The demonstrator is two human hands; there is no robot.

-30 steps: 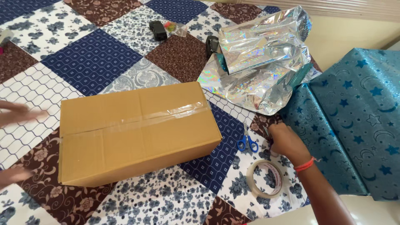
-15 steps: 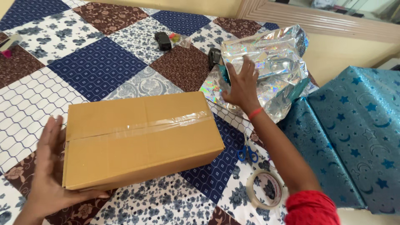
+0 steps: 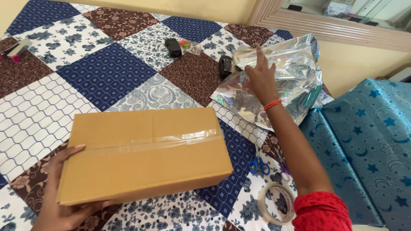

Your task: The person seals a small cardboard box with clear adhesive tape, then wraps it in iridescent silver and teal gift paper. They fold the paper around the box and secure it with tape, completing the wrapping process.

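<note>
Left hand [image 3: 58,199] wraps around the near left corner of the cardboard box [image 3: 145,152], with the thumb up on the side and the fingers curled under the bottom edge, so it looks like it keeps the box from sliding. This big brown box lies flat on the patchwork quilt [image 3: 98,70], close to the person, and a strip of clear tape runs along its top to keep the flaps shut. Right hand [image 3: 261,77] reaches far across, past the box, and lies on the shiny silver wrapping paper [image 3: 295,72]. Its fingers are spread out on the crinkled sheet, and I cannot tell if they pinch it or only press on it. That silver paper sits in a loose heap at the far right of the quilt, well apart from the box. Beside it hangs blue wrapping paper [image 3: 368,141] with stars and moons on it. Blue-handled scissors [image 3: 258,164] and a roll of clear tape [image 3: 278,203] lie near the right arm, just beside the box, easy to grab. Farther away on the quilt are two small black things [image 3: 173,47], too small to tell what they are.
</note>
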